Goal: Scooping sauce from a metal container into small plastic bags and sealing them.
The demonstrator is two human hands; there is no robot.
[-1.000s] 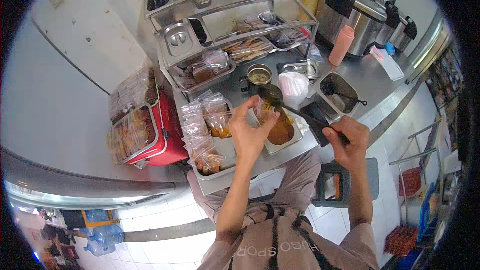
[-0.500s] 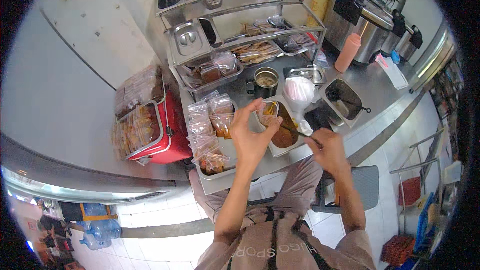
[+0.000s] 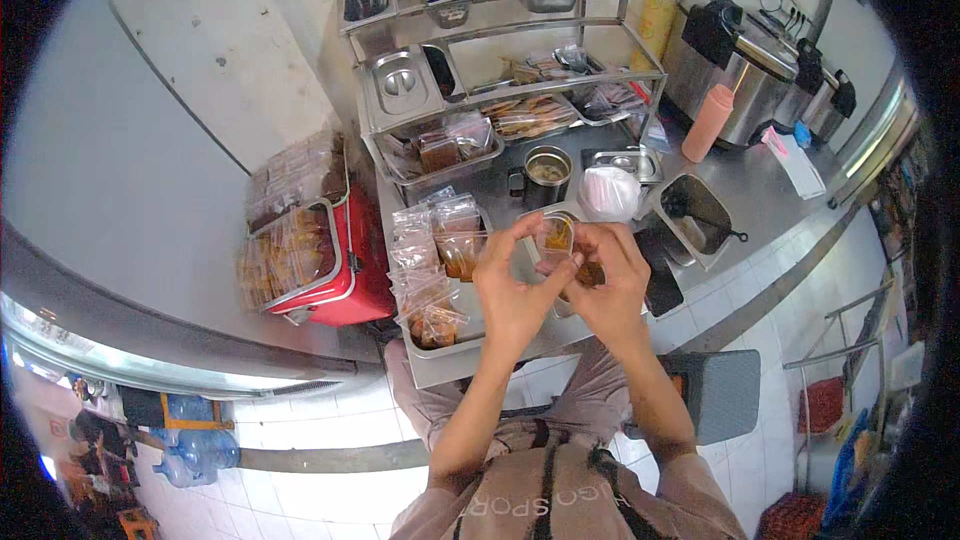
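My left hand [image 3: 512, 290] and my right hand [image 3: 612, 290] meet above the bench and pinch the two sides of a small clear plastic bag [image 3: 556, 232]. Some yellow-orange food shows inside it. Right under the hands is a steel pan [image 3: 562, 308] of brown sauce, mostly covered by my fingers. A tray [image 3: 462, 348] of small filled clear bags [image 3: 440, 325] lies to the left of my left hand. Just beyond my right hand sits a white plastic bundle [image 3: 610, 193]. The dark-handled utensil seen earlier cannot be made out now.
A steel mug [image 3: 547, 172] stands behind the hands. To the right are a deep steel pan [image 3: 692, 220] with a dark ladle, a pink squeeze bottle [image 3: 708, 125] and large cookers [image 3: 745, 70]. A tiered rack [image 3: 400, 90] rises behind; a red cooler box [image 3: 365, 265] stands left.
My right hand has let go of the dark-handled utensil and come left and up to the small bag. My left hand still holds the bag. The view has shifted slightly.
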